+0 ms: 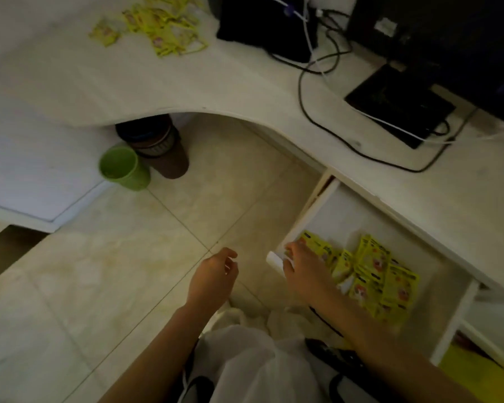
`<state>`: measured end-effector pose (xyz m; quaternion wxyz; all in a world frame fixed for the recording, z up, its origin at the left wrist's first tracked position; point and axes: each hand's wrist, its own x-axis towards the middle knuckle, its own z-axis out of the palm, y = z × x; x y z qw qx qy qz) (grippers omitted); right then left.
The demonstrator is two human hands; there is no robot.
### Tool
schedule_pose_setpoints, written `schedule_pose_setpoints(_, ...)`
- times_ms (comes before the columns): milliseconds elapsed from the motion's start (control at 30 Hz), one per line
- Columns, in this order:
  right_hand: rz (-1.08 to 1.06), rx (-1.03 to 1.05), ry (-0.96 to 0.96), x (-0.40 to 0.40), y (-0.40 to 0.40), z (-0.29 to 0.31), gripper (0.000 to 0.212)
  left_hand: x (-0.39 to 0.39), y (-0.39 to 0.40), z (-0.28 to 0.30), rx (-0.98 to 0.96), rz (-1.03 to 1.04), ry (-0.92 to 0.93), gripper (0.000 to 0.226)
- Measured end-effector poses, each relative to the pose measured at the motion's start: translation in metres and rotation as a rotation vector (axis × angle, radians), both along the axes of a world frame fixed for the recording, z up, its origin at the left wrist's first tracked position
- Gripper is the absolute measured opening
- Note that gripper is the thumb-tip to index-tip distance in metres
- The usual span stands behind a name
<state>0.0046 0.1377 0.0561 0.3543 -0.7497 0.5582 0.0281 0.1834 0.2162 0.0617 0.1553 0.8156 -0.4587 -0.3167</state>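
Right fingers: your right hand's fingers (291, 252) bend down at the near left corner of the open drawer, onto the end of a yellow packet (314, 243). Blur hides whether they pinch it or only touch it.
Right hand: your right hand (306, 274) reaches into the drawer from the near side, back of the hand up, forearm crossing the front edge.
Packet heap: just right of that hand, a heap of yellow packets (381, 282) lies in the near part of the drawer, overlapping one another.
Drawer: the white drawer (313, 209) is pulled out from under the desk on your right; its far part shows bare white bottom.
Left fingers: your left hand's fingers (230, 255) are loosely curled and hold nothing.
Left hand: your left hand (213, 277) hovers over the tiled floor (128, 257), left of the drawer and apart from it.
Lap: white cloth (245, 359) lies below and between your forearms.
Desk: a pale curved desk (187, 82) wraps around ahead and to the right.
Desk top: more yellow packets (157, 24) lie scattered far left; black cables (317, 117) and a flat black box (399, 103) sit to the right.
Under the desk: a green bin (123, 167) stands just beside a brown bin (163, 152).
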Motion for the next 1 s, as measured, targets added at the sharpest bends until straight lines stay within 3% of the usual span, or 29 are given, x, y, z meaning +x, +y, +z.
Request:
schedule_pose_setpoints(533,0.223,-0.066,-0.085,0.232,-0.025,0.027,0.036,0.225,0.018,0.025,-0.051,0.239,-0.103,0.024)
schedule_pose_setpoints(1000,0.251,-0.128,-0.098,0.368,-0.175,0.048,0.036,0.345,-0.133,0.039,-0.137,0.298,-0.104,0.023)
